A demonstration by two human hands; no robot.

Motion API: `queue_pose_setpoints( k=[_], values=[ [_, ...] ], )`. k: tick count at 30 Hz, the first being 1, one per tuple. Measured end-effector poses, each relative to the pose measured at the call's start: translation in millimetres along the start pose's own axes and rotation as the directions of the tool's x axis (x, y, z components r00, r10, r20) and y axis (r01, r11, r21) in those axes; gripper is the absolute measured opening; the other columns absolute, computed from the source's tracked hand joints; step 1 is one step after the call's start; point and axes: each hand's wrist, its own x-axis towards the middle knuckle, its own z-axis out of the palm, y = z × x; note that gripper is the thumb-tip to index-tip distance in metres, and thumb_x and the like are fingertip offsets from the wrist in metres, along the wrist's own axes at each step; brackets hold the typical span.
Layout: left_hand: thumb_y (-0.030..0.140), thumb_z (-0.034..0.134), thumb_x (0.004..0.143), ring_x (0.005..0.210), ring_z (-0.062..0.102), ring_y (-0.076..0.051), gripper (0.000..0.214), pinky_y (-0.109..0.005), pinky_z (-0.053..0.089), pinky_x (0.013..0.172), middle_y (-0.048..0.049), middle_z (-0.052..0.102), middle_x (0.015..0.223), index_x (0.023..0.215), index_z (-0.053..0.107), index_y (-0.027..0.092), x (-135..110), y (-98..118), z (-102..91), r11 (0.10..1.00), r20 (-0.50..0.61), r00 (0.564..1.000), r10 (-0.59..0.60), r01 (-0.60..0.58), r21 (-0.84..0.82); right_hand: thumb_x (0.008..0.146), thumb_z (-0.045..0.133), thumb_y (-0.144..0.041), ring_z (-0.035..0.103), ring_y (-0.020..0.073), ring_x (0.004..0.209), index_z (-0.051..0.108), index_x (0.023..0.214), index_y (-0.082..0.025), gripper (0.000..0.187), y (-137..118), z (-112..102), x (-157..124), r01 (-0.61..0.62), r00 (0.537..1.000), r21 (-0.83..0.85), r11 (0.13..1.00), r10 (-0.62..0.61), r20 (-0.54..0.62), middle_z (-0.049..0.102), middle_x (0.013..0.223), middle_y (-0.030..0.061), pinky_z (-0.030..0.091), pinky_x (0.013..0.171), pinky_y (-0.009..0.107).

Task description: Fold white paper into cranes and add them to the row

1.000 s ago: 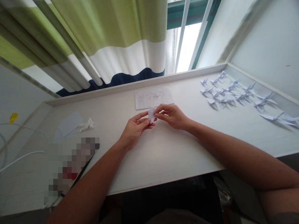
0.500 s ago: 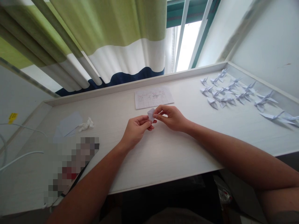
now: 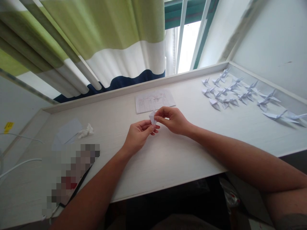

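Observation:
A small piece of folded white paper (image 3: 152, 117) is pinched between my two hands above the middle of the table. My left hand (image 3: 140, 134) grips its lower end between thumb and fingers. From the right, my right hand (image 3: 174, 120) pinches its side with thumb and forefinger. The fingers cover part of the paper. Just behind lies a flat printed sheet (image 3: 154, 101) with a grid and red and dark marks. At the far right several folded paper cranes (image 3: 230, 89) stand grouped on the table.
On the left lie loose white paper sheets (image 3: 68, 129), a crumpled tissue (image 3: 86, 131) and a pixelated item with a dark edge (image 3: 76, 175). White cables (image 3: 21, 164) run along the left side. The white table (image 3: 168, 159) has a raised back rim, with a curtain (image 3: 107, 28) behind it.
The folded paper now looks narrower and more pointed, its upper part showing different creases. Both hands keep hold of it. The whole view has shifted slightly.

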Motion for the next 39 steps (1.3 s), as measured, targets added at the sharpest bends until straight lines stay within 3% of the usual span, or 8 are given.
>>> queue_pose_setpoints(
  k=[9,18,24,33,39],
  values=[
    [0.037,0.094,0.077,0.078,0.076,-0.019,0.03,-0.032,0.058,0.078,-0.0097,0.085,0.09,0.095,0.083,0.015,-0.5,4.2,-2.3,0.997,0.003,0.999,-0.041,0.041,-0.067,0.085,0.086,-0.049,0.068,0.0165,0.074,0.066,0.09,-0.02,0.035,-2.2,2.5,0.0,-0.017,1.0,0.163,0.986,0.02,-0.018,0.073,0.081,0.0012,0.058,0.072,0.035],
    [0.044,0.084,0.087,0.068,0.071,-0.017,0.029,-0.03,0.056,0.067,-0.0076,0.081,0.078,0.086,0.081,0.015,-0.3,-0.3,0.6,0.999,-0.043,0.998,0.044,-0.044,-0.012,0.083,0.087,-0.058,0.066,0.016,0.071,0.066,0.088,-0.02,0.044,-5.9,4.9,-2.1,-0.025,0.999,0.172,0.985,0.029,-0.02,0.071,0.077,0.0005,0.055,0.068,0.034],
    [0.04,0.076,0.092,0.065,0.069,-0.016,0.028,-0.03,0.056,0.067,-0.0075,0.08,0.074,0.08,0.079,0.015,-1.1,0.5,1.2,0.994,-0.054,0.996,0.067,-0.061,0.095,0.084,0.086,-0.06,0.067,0.0169,0.071,0.066,0.087,-0.021,0.044,-7.3,6.4,-4.4,-0.036,0.999,0.172,0.984,0.036,0.006,0.073,0.077,0.0012,0.057,0.068,0.035],
    [0.044,0.079,0.091,0.068,0.07,-0.017,0.03,-0.031,0.056,0.068,-0.0076,0.08,0.076,0.086,0.079,0.015,-0.9,1.3,-2.0,0.998,-0.035,0.997,0.063,-0.063,0.013,0.089,0.085,-0.048,0.075,0.0202,0.085,0.076,0.097,-0.018,0.032,-6.3,-1.1,-0.6,-0.038,0.998,0.19,0.981,0.029,0.051,0.08,0.092,0.0059,0.062,0.081,0.039],
    [0.046,0.085,0.087,0.075,0.074,-0.019,0.031,-0.033,0.057,0.072,-0.0099,0.083,0.083,0.086,0.079,0.016,-0.9,2.6,-5.1,0.999,0.025,0.999,0.026,-0.026,0.027,0.084,0.089,-0.048,0.075,0.0211,0.083,0.078,0.094,-0.019,0.033,-4.6,-1.9,-0.1,-0.054,0.998,0.19,0.98,0.048,0.034,0.081,0.09,0.0056,0.063,0.08,0.04]
  ],
)
